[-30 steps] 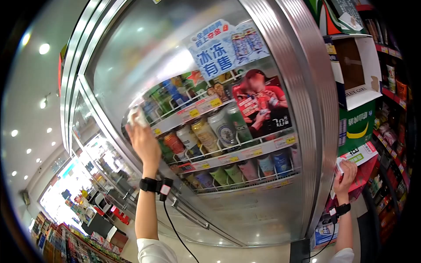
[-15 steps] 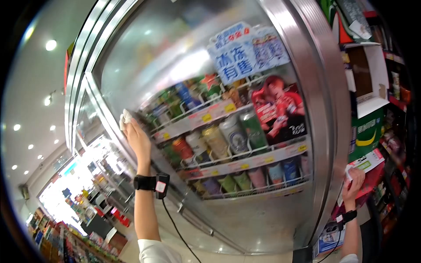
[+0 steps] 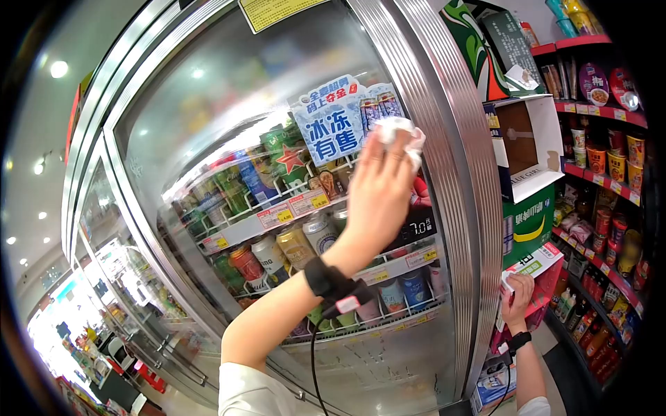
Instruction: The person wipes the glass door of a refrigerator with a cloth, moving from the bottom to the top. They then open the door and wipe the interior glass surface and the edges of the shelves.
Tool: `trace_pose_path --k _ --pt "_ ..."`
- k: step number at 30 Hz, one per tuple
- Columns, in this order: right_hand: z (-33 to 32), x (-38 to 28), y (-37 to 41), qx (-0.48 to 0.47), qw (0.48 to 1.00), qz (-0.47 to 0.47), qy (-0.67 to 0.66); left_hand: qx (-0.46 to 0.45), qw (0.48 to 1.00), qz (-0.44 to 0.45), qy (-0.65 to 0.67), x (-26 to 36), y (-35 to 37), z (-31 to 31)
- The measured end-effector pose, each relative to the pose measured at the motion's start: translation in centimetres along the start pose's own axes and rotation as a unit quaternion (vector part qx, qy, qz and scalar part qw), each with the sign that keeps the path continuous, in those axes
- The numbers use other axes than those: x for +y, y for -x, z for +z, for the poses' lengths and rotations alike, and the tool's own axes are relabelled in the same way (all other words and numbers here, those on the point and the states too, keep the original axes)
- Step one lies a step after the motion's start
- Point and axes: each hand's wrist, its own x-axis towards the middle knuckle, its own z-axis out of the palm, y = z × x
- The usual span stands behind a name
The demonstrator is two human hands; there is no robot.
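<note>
My left hand (image 3: 380, 184) presses a crumpled white cloth (image 3: 402, 135) against the glass door (image 3: 229, 90) of a drinks cooler, at the right edge of a blue and white sticker (image 3: 333, 123). Its fingers are closed on the cloth. Behind the glass, cans (image 3: 295, 247) stand on wire shelves. Low at the right, my right hand (image 3: 517, 298) has its fingers curled over the edge of a pink box (image 3: 548, 277) with a white and green top. Both wrists wear black bands with cables.
The cooler's ribbed metal frame (image 3: 433, 159) runs between my hands. Stacked cartons, one an open black and white box (image 3: 531, 139), stand beside it. Shelves of packaged goods (image 3: 603, 166) are at the far right. More cooler doors (image 3: 132, 256) stretch away at the left.
My left hand has moved with the cloth from the door's left edge rightward to the sticker. The view has shifted, with the cooler now further left. My right hand stays at the pink box.
</note>
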Motion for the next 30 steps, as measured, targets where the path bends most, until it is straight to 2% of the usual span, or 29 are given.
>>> trace_pose_path --k 1,2,3,6,9,11,13,15,17,19,20,24,30 --pt "0.0 -0.1 -0.1 -0.001 1.0 0.001 -0.001 -0.03 0.999 0.009 0.008 0.9 0.0 0.3" --pt "-0.1 -0.2 -0.1 0.002 1.0 -0.002 0.002 0.03 1.0 -0.002 0.004 1.3 -0.2 0.7" --pt "-0.1 -0.2 -0.2 0.001 1.0 -0.002 0.005 0.021 1.0 0.018 0.003 1.0 -0.3 0.3" --pt "-0.2 -0.4 -0.2 0.0 1.0 0.0 0.01 -0.014 0.997 0.072 -0.015 -1.7 -0.2 -1.2" --pt "-0.2 -0.5 -0.4 0.0 1.0 -0.005 0.011 -0.024 0.995 0.069 -0.071 -5.0 0.9 -3.0" --pt "-0.1 -0.5 -0.3 0.003 1.0 -0.007 0.01 -0.029 0.996 0.029 -0.079 -8.4 1.9 -4.8" --pt "-0.1 -0.4 -0.2 0.0 1.0 -0.005 0.004 -0.062 0.986 -0.012 -0.156 -12.4 3.0 -7.4" --pt "-0.2 -0.4 -0.3 -0.004 1.0 -0.004 0.003 -0.021 0.973 -0.022 -0.23 -16.5 5.0 -9.7" --pt "-0.2 -0.4 -0.2 -0.007 1.0 -0.003 0.011 -0.011 0.957 -0.101 -0.271 -20.1 8.4 -11.5" --pt "0.1 -0.1 0.1 -0.004 1.0 -0.001 0.013 -0.056 0.934 -0.14 -0.325 -23.5 12.7 -13.8" --pt "0.2 0.0 0.2 -0.002 1.0 -0.003 0.015 -0.054 0.934 -0.177 -0.306 -24.6 15.0 -15.0" --pt "0.4 0.1 0.3 -0.001 1.0 0.002 0.015 -0.021 0.931 -0.274 -0.24 -26.6 21.6 -16.7" --pt "0.6 0.2 0.4 0.003 1.0 0.002 0.017 -0.052 0.888 -0.362 -0.28 -25.0 19.2 -15.0"
